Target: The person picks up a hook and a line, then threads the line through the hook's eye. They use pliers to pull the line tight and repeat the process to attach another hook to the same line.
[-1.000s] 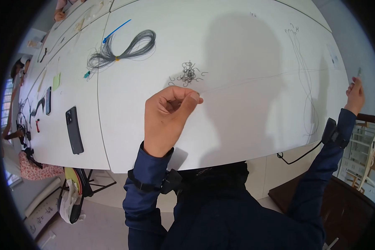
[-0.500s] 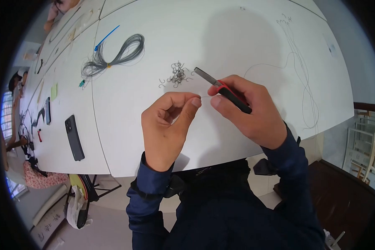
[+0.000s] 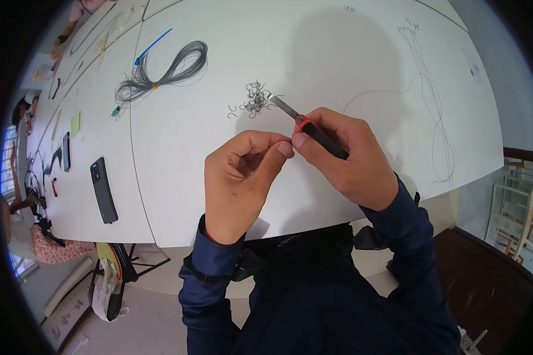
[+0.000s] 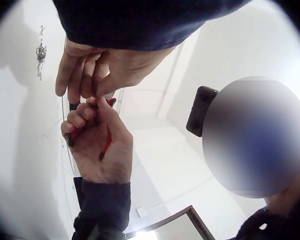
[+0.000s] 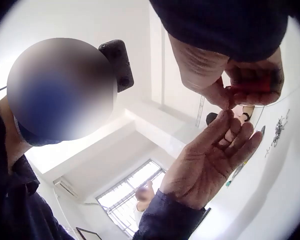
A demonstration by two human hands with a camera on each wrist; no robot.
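Observation:
In the head view my left hand [image 3: 243,177] pinches something tiny between thumb and forefinger; the fingers hide it. My right hand [image 3: 349,157] grips red-and-black pliers [image 3: 323,137], their metal end pointing up and left over the pile of small hooks [image 3: 256,99]. The tips of both hands meet or nearly meet. A thin line [image 3: 376,91] curves over the table to the right. The right wrist view shows the pliers' red handle [image 5: 252,88] in the right hand, with the left hand [image 5: 207,160] below it.
On the white table [image 3: 219,71] lie a tied coil of dark line [image 3: 186,64], a blue cable tie [image 3: 154,46] and a black phone [image 3: 103,190]. Looped lines with hooks [image 3: 429,89] lie at the right. Other people are at the far left.
The right hand has come in from the far right with the pliers, and its fingertips have closed up to the left hand's. The left hand keeps its pinch.

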